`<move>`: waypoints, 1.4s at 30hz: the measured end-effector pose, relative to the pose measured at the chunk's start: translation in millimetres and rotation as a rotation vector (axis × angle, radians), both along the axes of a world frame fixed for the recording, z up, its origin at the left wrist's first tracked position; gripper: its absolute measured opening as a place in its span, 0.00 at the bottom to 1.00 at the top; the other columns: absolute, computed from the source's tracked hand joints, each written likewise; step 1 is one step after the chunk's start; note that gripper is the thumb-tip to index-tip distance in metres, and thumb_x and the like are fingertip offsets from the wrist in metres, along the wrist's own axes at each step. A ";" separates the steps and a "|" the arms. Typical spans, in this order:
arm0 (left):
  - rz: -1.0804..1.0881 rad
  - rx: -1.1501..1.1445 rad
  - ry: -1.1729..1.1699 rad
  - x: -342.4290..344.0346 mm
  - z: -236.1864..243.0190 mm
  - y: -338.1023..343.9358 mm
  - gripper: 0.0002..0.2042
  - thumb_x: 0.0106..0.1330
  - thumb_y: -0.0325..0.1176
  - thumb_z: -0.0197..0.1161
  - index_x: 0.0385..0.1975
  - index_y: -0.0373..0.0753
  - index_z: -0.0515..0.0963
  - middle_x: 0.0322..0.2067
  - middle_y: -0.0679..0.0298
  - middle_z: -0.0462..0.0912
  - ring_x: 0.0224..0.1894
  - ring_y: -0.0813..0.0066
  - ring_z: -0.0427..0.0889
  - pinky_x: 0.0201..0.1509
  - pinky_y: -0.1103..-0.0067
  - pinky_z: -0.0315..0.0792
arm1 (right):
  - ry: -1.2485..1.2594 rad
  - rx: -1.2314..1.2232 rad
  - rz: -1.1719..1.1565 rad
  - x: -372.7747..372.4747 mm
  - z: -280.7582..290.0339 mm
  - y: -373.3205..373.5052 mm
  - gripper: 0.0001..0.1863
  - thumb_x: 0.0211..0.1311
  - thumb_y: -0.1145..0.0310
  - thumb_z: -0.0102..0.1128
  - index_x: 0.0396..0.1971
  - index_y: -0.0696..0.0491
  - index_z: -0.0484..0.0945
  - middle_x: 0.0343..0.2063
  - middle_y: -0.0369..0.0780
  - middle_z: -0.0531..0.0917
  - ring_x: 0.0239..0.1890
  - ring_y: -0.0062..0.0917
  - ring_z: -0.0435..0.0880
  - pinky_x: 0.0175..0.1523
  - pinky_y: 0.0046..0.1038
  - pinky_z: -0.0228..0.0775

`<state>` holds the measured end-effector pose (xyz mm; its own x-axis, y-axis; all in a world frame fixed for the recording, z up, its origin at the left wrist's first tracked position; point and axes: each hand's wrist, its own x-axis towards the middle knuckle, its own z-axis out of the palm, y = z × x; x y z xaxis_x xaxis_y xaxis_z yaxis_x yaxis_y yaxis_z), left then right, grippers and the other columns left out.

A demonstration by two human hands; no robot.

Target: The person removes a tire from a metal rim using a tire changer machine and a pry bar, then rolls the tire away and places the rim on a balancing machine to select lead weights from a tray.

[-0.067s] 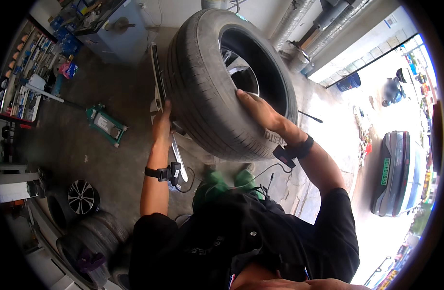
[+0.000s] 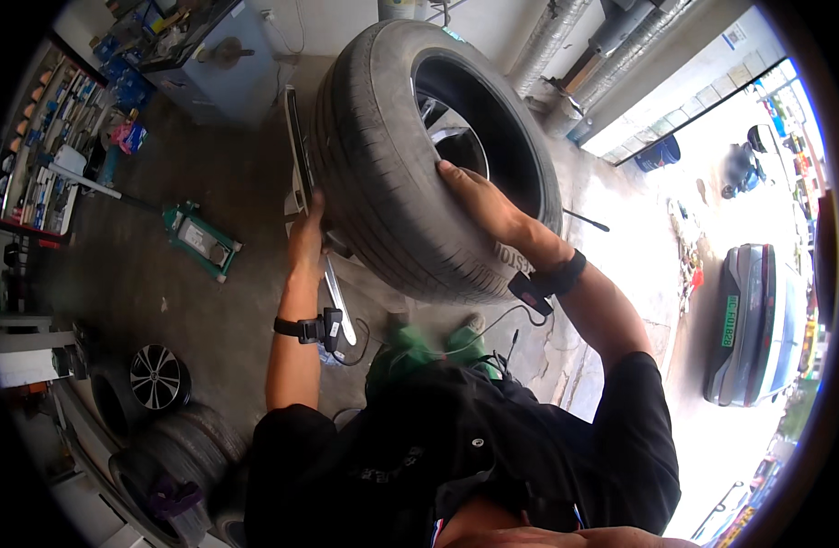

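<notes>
A large black tyre [image 2: 369, 151] stands tilted in front of me, tread toward me and its hollow side turned right. Through its opening shows part of a silver-and-black wheel rim [image 2: 458, 146]. My right hand [image 2: 482, 203] grips the right sidewall, fingers reaching toward the inner edge. On the opposite side my left hand [image 2: 307, 233] is pressed against the tyre, its fingers stretched upward and partly blurred. Next to that hand runs the pale-edged side of a machine or stand [image 2: 296, 146]. Below the tyre hangs a long silver metal bar [image 2: 340, 301].
A green floor jack [image 2: 200, 239] stands at left, near a rack of tools [image 2: 59, 137]. Several stacked tyres [image 2: 187, 438] and an alloy wheel [image 2: 157, 375] sit lower left. A thin cable [image 2: 492, 329] crosses near my feet. A parked car [image 2: 753, 324] is outside at right.
My right hand has slid slightly left along the sidewall. The tyre has shifted barely, and my left hand stays in place.
</notes>
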<state>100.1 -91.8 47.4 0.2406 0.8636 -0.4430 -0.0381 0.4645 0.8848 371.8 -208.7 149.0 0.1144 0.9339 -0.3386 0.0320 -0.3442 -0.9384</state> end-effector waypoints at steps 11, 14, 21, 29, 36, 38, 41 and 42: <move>-0.155 -0.073 -0.072 0.5 9.2 -50.7 0.25 0.69 0.60 0.54 0.50 0.43 0.73 0.34 0.72 0.75 0.25 0.84 0.69 0.16 0.86 0.52 | -0.272 -0.052 -0.142 -14.8 -6.2 -82.5 0.52 0.61 0.26 0.42 0.50 0.68 0.78 0.48 0.61 0.80 0.54 0.48 0.80 0.59 0.40 0.69; -0.294 -0.079 -0.010 -4.3 0.2 -80.9 0.29 0.67 0.64 0.53 0.50 0.43 0.72 0.34 0.70 0.74 0.26 0.81 0.69 0.16 0.85 0.53 | -0.228 -0.122 -0.178 -20.0 -26.5 -135.9 0.52 0.61 0.25 0.40 0.48 0.68 0.79 0.46 0.61 0.80 0.54 0.50 0.79 0.59 0.41 0.70; -0.552 0.036 0.125 70.2 9.1 -184.2 0.35 0.60 0.67 0.61 0.52 0.40 0.72 0.37 0.67 0.78 0.25 0.80 0.72 0.17 0.86 0.54 | -0.077 -0.125 -0.407 35.6 -80.9 -280.6 0.49 0.68 0.29 0.30 0.47 0.66 0.79 0.44 0.57 0.82 0.51 0.47 0.80 0.58 0.40 0.70; -0.879 -0.243 0.254 195.2 -55.5 -292.9 0.29 0.63 0.58 0.64 0.40 0.31 0.74 0.32 0.56 0.81 0.22 0.78 0.77 0.12 0.89 0.57 | 0.136 -0.398 -0.746 104.3 -136.7 -483.2 0.48 0.70 0.33 0.27 0.47 0.68 0.79 0.48 0.56 0.81 0.54 0.45 0.78 0.61 0.41 0.66; -1.127 -0.191 0.422 307.3 -92.2 -363.2 0.19 0.69 0.54 0.60 0.27 0.45 0.69 0.20 0.69 0.71 0.16 0.83 0.69 0.12 0.87 0.58 | 0.149 -0.774 -1.028 58.5 -239.7 -701.9 0.51 0.69 0.31 0.24 0.47 0.69 0.79 0.48 0.64 0.78 0.58 0.53 0.75 0.64 0.42 0.62; -1.169 -0.031 0.444 341.0 -101.7 -366.5 0.19 0.70 0.53 0.58 0.26 0.45 0.69 0.19 0.70 0.71 0.16 0.84 0.68 0.13 0.87 0.58 | 0.158 -0.897 -1.111 44.3 -250.9 -755.3 0.49 0.70 0.32 0.25 0.45 0.68 0.80 0.49 0.63 0.79 0.58 0.53 0.75 0.65 0.43 0.61; -1.192 0.099 0.427 397.2 -95.6 -386.7 0.18 0.72 0.50 0.58 0.25 0.44 0.69 0.18 0.71 0.69 0.16 0.84 0.68 0.14 0.87 0.59 | 0.159 -1.038 -1.224 38.5 -230.3 -829.1 0.51 0.69 0.31 0.26 0.48 0.71 0.77 0.53 0.66 0.75 0.62 0.56 0.70 0.68 0.43 0.57; -1.177 0.156 0.466 415.1 -96.8 -388.8 0.18 0.71 0.50 0.58 0.25 0.44 0.69 0.18 0.71 0.69 0.16 0.84 0.68 0.14 0.86 0.59 | 0.200 -1.049 -1.264 39.7 -218.4 -854.6 0.51 0.69 0.31 0.27 0.49 0.71 0.77 0.53 0.67 0.74 0.63 0.56 0.70 0.68 0.43 0.57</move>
